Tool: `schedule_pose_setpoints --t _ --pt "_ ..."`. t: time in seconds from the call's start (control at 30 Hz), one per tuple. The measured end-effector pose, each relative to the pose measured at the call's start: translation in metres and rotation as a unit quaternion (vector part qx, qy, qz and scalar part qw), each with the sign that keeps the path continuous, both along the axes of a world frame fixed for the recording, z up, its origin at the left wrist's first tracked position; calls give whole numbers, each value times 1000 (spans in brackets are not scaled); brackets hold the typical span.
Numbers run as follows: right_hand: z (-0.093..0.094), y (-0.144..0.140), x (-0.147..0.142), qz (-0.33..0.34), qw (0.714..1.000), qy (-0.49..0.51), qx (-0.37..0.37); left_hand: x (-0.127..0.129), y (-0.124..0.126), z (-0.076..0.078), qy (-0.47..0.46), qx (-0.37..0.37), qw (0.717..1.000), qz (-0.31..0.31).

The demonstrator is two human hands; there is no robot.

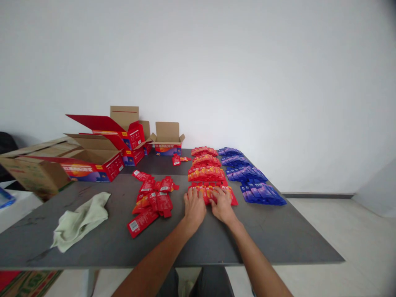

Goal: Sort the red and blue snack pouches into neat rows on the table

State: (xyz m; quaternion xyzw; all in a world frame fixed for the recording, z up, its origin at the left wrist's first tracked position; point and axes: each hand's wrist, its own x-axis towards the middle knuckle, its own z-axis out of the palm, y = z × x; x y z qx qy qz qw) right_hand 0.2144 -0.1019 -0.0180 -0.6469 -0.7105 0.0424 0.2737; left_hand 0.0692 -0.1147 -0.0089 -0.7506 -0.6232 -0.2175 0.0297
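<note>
Both of my hands rest palm down on the nearest row of red sachets (pixel 213 192) on a dark grey table (pixel 278 235). My left hand (pixel 194 205) covers the row's left end. My right hand (pixel 221 204) lies beside it on the middle of the row. The fingers of both are spread flat, pressing on the packets rather than gripping one. Beyond this row lie three more neat rows of red sachets (pixel 205 166). A loose pile of red sachets (pixel 153 199) sits to the left of my left hand.
Rows of blue sachets (pixel 252 181) run along the right of the red ones. Open red cartons (pixel 102 159) and a small open box (pixel 167 143) stand at the back left, with a brown cardboard box (pixel 34 167). A pale green cloth (pixel 81 218) lies front left.
</note>
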Motion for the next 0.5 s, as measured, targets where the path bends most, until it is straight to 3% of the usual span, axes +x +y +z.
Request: schedule_pose_setpoints --t 0.23,0.4,0.5 --pt "-5 -3 -83 138 990 19 -4 -82 -6 0 39 -27 996 70" --pt "-1 -13 -129 255 966 -4 -53 -117 -6 -4 33 -49 993 100" --pt "3 -16 -147 292 953 -15 -77 -130 -3 -4 17 -67 992 106"
